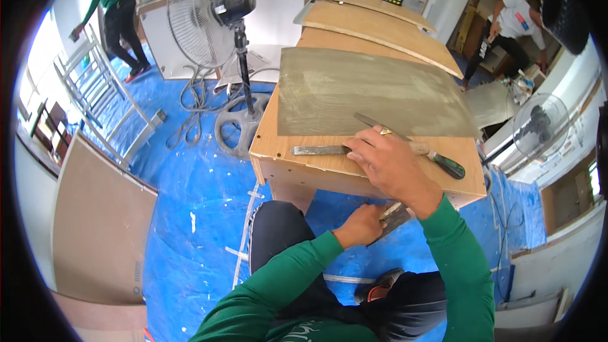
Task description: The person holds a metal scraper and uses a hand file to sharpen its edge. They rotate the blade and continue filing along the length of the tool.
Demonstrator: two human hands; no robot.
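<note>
My left hand is closed round the pale handle of a scraper whose wide grey blade hangs below the workbench's front edge. Above it, my right hand curls over two tools that cross on the bare wood strip. One is a narrow flat-bladed scraper, its blade flat on the wood and its middle under my fingers. The other has a dark blade showing beyond my knuckles and a green and black handle. A grey-brown coated panel lies just behind them.
Several curved wooden panels lie behind the coated one. A stand fan is at the left, another fan at the right. Blue sheeting covers the floor. A ladder and two people are farther back.
</note>
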